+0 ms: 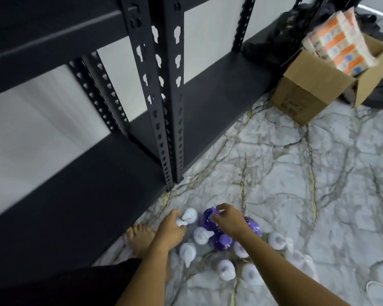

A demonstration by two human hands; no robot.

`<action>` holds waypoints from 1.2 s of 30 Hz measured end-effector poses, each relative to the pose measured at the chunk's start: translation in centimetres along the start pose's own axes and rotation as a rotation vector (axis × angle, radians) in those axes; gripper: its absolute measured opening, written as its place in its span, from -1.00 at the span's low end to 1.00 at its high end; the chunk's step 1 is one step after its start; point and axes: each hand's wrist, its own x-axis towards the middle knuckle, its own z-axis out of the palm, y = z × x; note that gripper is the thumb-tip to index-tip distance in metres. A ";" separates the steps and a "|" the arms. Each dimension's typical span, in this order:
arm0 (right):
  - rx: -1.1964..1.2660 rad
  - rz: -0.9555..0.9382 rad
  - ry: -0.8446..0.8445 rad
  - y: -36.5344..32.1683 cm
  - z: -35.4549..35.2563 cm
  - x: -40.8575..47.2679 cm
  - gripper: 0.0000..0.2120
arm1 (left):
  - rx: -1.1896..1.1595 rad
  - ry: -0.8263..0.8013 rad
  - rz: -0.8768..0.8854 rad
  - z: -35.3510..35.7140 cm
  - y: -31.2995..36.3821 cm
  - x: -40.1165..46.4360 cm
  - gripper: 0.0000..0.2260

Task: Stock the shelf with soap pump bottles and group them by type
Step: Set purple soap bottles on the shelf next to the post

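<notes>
Nearest the camera, two bare forearms reach down over a cluster of soap pump bottles standing upright on the marble floor (pixel 296 173); a dark trouser leg and a bare foot (pixel 139 237) lie at the near left, just beside the shelf edge. Several white bottles stand in the near part of the cluster, among them a white bottle (pixel 187 252) under the left forearm and another white bottle (pixel 226 269) nearer the middle; further right the bottles blur. The left hand (pixel 171 228) has its fingers curled round the pump head of a white pump bottle (pixel 189 215) at the far left of the group; the right hand (pixel 229 219) pinches the pump top of a purple bottle (pixel 207 219) at the far middle, with a second purple bottle (pixel 221 241) just near of it, partly under the wrist. Beyond the bottles stands the black metal shelf (pixel 97 184), its lowest board bare and its slotted uprights (pixel 164 107) rising at centre. Far right, an open cardboard box (pixel 314 85) sits on the floor, holding orange-and-white packets (pixel 338 45).
</notes>
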 end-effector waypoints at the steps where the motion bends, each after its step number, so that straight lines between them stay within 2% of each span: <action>1: 0.024 0.008 0.001 0.0 0.0 0.2 -0.62 | -0.011 -0.002 -0.004 0.1 -0.1 0.3 -0.66; 6: 0.180 0.027 -0.040 0.3 0.6 1.0 -0.60 | -0.055 -0.029 -0.034 0.3 -0.5 1.0 -0.69; 11: 0.383 0.021 -0.028 0.9 1.5 1.6 -0.50 | -0.085 -0.058 -0.058 0.4 -0.8 1.7 -0.69; 20: 0.477 0.030 0.004 0.5 0.6 0.6 -0.66 | -0.139 -0.031 -0.041 -0.3 -0.8 1.6 -0.74; 28: 0.334 -0.125 0.000 -2.8 -5.1 -2.1 -0.63 | -0.097 0.046 -0.031 -3.0 1.2 -1.4 -0.69; 36: 0.144 -0.417 0.074 -10.1 -12.5 -9.1 -0.70 | 0.151 0.242 0.040 -7.7 4.9 -7.9 -0.66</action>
